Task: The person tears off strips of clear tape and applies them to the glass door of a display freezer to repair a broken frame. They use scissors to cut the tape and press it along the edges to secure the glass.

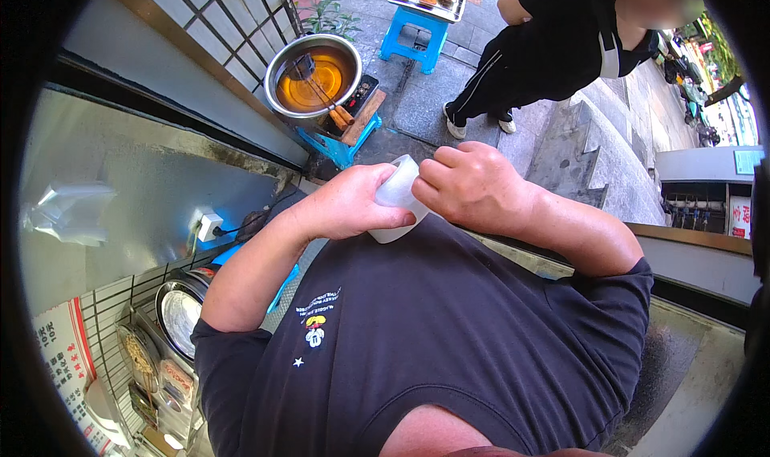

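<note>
Between curled hands (345, 203) (477, 186), a translucent container (398, 188)

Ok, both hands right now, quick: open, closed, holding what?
Left hand: closed around a translucent white container.
Right hand: closed, fingers curled at the container's edge; whether it grips anything is hidden.

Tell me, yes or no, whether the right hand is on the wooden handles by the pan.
No, the right hand is at the whitish container, well away from the wooden handles.

Street food stall: pot (277, 82), pastries (427, 0)
</note>
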Demonstrator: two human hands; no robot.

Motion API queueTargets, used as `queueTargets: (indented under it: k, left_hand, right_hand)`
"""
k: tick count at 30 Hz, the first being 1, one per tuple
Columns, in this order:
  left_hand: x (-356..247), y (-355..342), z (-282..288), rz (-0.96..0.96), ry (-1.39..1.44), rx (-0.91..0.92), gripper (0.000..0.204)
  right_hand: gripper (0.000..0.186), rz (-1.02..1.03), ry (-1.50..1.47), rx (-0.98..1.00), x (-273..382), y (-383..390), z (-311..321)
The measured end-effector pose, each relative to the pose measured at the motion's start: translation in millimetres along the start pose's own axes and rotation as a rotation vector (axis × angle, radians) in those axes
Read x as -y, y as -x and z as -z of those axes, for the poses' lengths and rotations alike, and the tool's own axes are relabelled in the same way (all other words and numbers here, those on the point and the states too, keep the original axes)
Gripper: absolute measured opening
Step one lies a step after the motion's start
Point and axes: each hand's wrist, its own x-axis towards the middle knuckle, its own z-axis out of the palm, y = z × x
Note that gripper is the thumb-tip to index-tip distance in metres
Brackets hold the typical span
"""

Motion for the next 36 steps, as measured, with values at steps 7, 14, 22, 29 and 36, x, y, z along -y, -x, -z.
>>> queueTargets:
  k: [7,14,22,29,36]
  left_hand:
    - [2.3,1.0,1.6,-0.023,-0.022,-0.017,0.054]
    - [16.3,12.0,3.1,-0.226,-0.377,-0.073,0.052]
    - [23.9,11.6,-2.1,-0.126,0.086,-0.106,0.044]
    - [18.8,7.6,-2.7,-0.134,0.018,-0.102,0.042]
    - [17.8,6.1,-3.9,-0.154,-0.025,-0.077,0.040]
  right_hand:
    - [0.017,-0.143,-0.181,-0.030,-3.1,2.8,-9.3]
    - [0.019,-0.166,-0.189,-0.050,-2.7,9.8,-11.7]
    - [0.012,-0.124,-0.133,-0.097,2.9,13.6,-9.7]
    - [0.012,-0.088,0.045,-0.020,8.9,8.1,-9.7]
    - [0.016,-0.103,-0.058,-0.120,3.1,3.9,-19.3]
